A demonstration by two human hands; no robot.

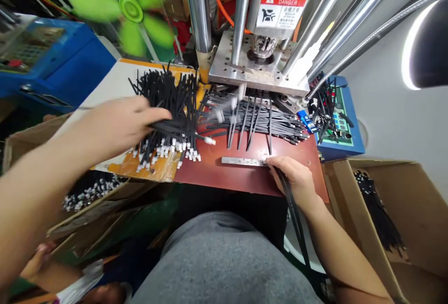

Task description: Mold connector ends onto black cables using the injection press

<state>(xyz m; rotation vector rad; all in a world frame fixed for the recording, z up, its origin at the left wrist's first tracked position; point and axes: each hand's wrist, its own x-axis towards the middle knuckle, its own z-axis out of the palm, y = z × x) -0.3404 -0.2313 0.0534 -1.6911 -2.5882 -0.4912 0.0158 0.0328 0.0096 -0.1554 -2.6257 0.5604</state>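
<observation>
Black cables with white terminals [168,103] lie in a thick, fanned pile on a white board with orange edges [115,82], right under my left hand [119,124]. My left fingers [154,116] are curled shut around a bunch of those cables, just over the pile, and the strands they hold are blurred. My right hand [290,178] rests on a dark red mat [224,173], its fingers [276,166] closed in a pinch on a few long black strands that trail down past my wrist. My fingertips are touching the end of a slotted steel strip [241,161] lying flat on the mat. More black cables [259,124] lie side by side across the far edge of the mat, reaching in under the steel plate of a press [259,73], which stands on chrome columns [198,5] below a red DANGER label [283,8]. Just beside those cable ends sits a small blue object [307,121], and past it is a blue-framed control panel [338,117] with loose cables on top. A cardboard box on my right [381,201] holds a black bundle [376,210], and a box on my left [91,192] holds white-tipped cables. Low on the left, past my arm, is another person's hand [40,264].
</observation>
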